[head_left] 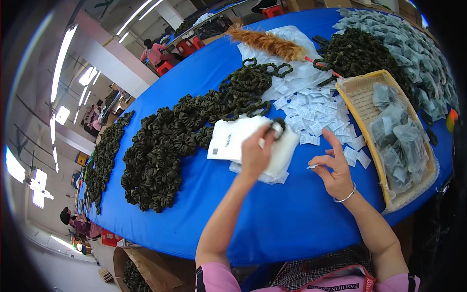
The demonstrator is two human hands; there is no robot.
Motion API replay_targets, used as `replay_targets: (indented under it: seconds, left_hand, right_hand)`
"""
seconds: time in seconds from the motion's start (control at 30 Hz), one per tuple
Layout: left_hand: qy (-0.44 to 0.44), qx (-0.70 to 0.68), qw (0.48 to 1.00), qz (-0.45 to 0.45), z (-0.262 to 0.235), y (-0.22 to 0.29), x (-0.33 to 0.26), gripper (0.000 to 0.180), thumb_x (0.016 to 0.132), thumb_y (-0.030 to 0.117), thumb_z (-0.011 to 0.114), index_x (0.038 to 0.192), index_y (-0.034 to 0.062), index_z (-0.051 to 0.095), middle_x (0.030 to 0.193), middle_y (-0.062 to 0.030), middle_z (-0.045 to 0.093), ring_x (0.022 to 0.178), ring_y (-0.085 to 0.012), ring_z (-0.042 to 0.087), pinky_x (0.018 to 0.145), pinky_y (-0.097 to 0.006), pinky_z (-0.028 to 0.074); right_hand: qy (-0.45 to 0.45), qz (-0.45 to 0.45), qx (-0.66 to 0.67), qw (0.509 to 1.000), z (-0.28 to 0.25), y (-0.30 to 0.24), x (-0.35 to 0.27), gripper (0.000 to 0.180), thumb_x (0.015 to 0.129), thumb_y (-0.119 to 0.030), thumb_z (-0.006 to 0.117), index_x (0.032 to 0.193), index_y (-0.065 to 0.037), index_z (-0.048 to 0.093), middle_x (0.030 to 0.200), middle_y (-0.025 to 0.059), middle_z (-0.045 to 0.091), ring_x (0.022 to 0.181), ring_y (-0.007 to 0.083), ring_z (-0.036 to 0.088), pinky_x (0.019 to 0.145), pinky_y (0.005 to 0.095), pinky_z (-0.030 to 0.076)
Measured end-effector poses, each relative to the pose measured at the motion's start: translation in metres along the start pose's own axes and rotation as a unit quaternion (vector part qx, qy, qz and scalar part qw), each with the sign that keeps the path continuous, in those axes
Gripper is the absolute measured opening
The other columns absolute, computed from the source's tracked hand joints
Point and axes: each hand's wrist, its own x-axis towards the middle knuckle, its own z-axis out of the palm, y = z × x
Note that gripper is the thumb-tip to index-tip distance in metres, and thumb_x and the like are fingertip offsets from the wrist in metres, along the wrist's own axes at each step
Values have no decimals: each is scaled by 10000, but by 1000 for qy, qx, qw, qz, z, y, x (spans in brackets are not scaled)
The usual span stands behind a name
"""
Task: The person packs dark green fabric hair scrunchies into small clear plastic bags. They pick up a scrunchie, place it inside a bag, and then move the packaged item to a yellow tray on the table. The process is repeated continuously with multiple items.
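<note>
My left hand [256,155] is over a stack of white plastic bags [228,138], its fingers closed on a dark green scrunchie [278,125] with something pale at its middle. My right hand [335,173], with a silver bangle on the wrist, pinches a small white slip [311,167] between thumb and a finger, other fingers raised. Beyond it lies a loose pile of small white printed slips [311,111]. Left of the bags, a long heap of dark green scrunchies [160,155] runs across the blue tablecloth [194,224].
At right stands a yellow plastic basket [368,138] holding several clear bagged items [396,141]. Behind it are another dark scrunchie heap [362,56] and many bagged pieces [413,53]. A brown feather duster [267,43] lies on clear plastic. Other people sit farther off.
</note>
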Motion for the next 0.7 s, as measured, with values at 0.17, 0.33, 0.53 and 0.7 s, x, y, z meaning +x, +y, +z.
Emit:
replay_targets:
  seconds: [0.17, 0.33, 0.53, 0.7]
  left_hand:
    - [-155, -139, 972, -110, -7, 33, -84, 221, 871, 101, 619, 1056, -19, 631, 885, -147, 685, 798, -214, 671, 710, -318, 503]
    - [238, 371, 896, -48, -141, -94, -64, 178, 817, 116, 636, 959, 10, 622, 1029, -156, 625, 1024, -332, 558, 869, -395, 438]
    - [146, 461, 805, -344, -223, -183, -116, 550, 834, 277, 676, 1263, 0, 471, 1337, -167, 416, 1210, -363, 416, 900, -455, 438]
    - [288, 394, 846, -213, -221, -185, -126, 395, 896, 268, 608, 1155, -26, 562, 1337, -139, 435, 1099, -323, 518, 884, -433, 457]
  right_hand:
    - [-120, 216, 221, 944, 23, -7, -17, 83, 808, -13, 661, 889, -22, 648, 1001, 86, 601, 726, 109, 588, 664, 239, 454]
    - [-115, 276, 236, 924, 35, -22, -36, 78, 836, -33, 641, 910, -12, 626, 822, 27, 592, 685, 85, 537, 620, 230, 440]
    - [-186, 178, 115, 959, 57, -15, -59, 95, 931, -166, 545, 943, -99, 611, 801, 44, 543, 683, 193, 543, 636, 296, 442]
    - [-227, 181, 82, 953, 57, -14, -58, 128, 939, -205, 531, 999, -106, 587, 839, 60, 570, 718, 220, 578, 659, 320, 459]
